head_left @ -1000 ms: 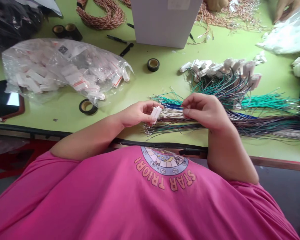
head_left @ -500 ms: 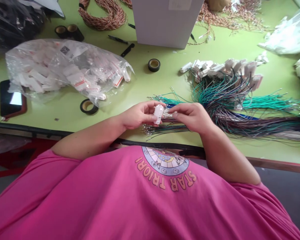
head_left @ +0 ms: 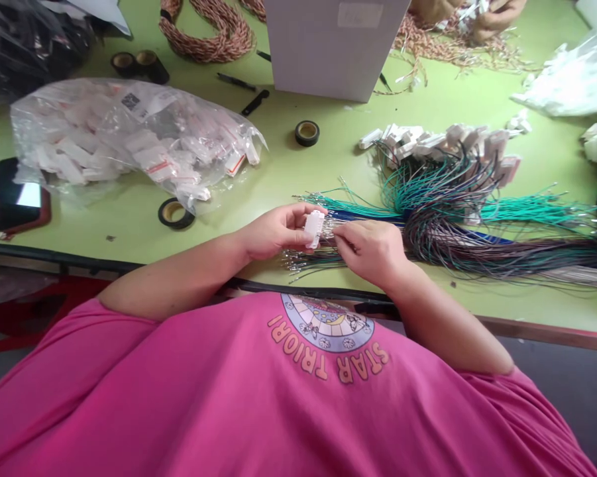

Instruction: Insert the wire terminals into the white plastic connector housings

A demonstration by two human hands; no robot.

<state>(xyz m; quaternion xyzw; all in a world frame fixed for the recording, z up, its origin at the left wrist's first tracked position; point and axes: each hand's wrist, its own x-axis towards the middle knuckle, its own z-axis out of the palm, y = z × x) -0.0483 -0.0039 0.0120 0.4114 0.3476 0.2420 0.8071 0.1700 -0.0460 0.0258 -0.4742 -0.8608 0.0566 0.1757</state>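
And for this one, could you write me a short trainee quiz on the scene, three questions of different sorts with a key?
1. Which of the camera wearer's hands holds the white connector housing?
2. True or false: the smartphone lies to the right of the clear plastic bag.
3. Fill the gap: the wearer's right hand is over a bundle of ____.

Key
1. The left hand.
2. False: the smartphone lies by the left end of the clear plastic bag.
3. Wires.
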